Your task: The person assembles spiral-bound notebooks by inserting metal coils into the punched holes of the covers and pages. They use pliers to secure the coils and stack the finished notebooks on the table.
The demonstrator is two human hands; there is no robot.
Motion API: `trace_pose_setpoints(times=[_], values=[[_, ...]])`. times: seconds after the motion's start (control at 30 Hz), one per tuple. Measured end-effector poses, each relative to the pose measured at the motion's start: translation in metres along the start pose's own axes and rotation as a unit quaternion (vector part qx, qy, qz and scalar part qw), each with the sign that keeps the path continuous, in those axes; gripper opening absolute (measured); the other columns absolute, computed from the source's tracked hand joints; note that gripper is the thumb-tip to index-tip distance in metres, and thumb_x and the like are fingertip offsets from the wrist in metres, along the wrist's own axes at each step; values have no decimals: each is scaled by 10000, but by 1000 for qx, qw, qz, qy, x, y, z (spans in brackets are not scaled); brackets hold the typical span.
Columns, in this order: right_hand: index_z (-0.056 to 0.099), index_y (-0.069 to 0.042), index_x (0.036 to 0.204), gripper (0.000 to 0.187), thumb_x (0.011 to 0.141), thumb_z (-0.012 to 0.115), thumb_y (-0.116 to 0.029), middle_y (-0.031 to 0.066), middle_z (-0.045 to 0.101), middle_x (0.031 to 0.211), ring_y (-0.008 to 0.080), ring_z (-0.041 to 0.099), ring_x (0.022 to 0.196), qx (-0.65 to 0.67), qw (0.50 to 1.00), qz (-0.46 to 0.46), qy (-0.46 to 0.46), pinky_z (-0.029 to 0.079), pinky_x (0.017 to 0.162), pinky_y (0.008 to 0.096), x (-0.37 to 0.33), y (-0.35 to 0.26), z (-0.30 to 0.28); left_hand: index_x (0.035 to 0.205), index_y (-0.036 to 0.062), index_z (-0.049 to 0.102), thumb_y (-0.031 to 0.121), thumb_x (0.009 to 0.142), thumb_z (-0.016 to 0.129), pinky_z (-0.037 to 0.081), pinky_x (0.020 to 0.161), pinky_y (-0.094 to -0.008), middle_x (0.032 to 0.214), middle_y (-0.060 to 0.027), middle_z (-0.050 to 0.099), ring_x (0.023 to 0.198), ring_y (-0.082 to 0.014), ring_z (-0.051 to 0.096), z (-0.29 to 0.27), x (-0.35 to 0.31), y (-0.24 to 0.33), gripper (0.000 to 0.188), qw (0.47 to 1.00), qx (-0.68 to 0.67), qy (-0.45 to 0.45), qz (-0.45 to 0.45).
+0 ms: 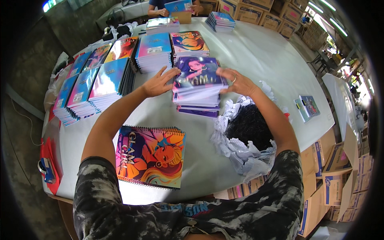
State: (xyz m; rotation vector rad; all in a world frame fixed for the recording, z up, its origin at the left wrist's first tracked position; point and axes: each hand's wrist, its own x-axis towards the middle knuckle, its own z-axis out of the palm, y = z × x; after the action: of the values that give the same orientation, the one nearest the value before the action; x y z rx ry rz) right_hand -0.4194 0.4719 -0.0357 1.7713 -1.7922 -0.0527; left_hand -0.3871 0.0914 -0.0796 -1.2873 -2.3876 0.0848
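A stack of spiral notebooks with purple covers (pixel 197 74) stands in front of me, its upper notebooks slightly out of line with those below. My left hand (pixel 161 83) is at its left side, fingers stretched and apart, the tips at the top cover's edge. On the opposite side, my right hand (pixel 239 83), with a ring, has its fingers spread against the edge, somewhat blurred. Neither hand is wrapped round a notebook. Closer to me lies a spiral notebook with an orange and purple cover (pixel 152 158), seemingly on top of others.
Several stacks of blue-backed notebooks (pixel 110 80) fill the table's left. Crumpled paper (pixel 224 132) surrounds a black bundle (pixel 250 126) beside my right forearm. A tape dispenser (pixel 47 172) sits at the left edge. Cardboard boxes (pixel 336 188) stand right. Across the table, a person holds a blue notebook (pixel 179 6).
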Motion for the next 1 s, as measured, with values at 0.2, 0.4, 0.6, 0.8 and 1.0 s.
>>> trace_pose_setpoints(times=[0.2,0.4,0.6,0.8,1.0], values=[[538,-107,811,68,775,590,-133,105,395,1375,301,393,1260,58,993,-18,-102,431,934,390,22,-18,-28,1250,184,431,21,749,526,283,1062,-480,1470,-173,171,1340,-342,236,-33,-7,-9,535,994,18,-23,110],[578,-63,812,104,710,573,-41,96,534,1240,270,480,1174,86,987,137,12,418,929,365,45,-60,-52,1139,178,528,-106,688,476,345,1024,-450,1432,-150,258,1284,-371,317,-49,-9,11,536,980,-174,78,-59],[548,35,1118,417,832,585,-266,205,567,1149,302,524,1108,281,681,625,258,368,952,363,77,-66,-12,1330,124,338,413,833,547,328,954,-596,1390,-177,300,1295,-369,283,-33,22,24,611,587,-624,96,-507],[522,41,1132,458,839,576,-307,211,542,1159,353,476,1117,201,568,721,343,343,969,379,109,-123,45,1326,141,280,486,823,553,373,945,-566,1277,-124,451,1145,-277,475,-7,34,20,668,507,-757,-28,-410],[251,35,1334,777,790,634,-366,229,287,1366,306,353,1228,286,261,815,431,269,1033,373,133,-185,36,1068,60,517,294,780,517,505,806,-334,960,-83,623,820,-175,623,-28,47,36,371,423,-786,-103,-439]])
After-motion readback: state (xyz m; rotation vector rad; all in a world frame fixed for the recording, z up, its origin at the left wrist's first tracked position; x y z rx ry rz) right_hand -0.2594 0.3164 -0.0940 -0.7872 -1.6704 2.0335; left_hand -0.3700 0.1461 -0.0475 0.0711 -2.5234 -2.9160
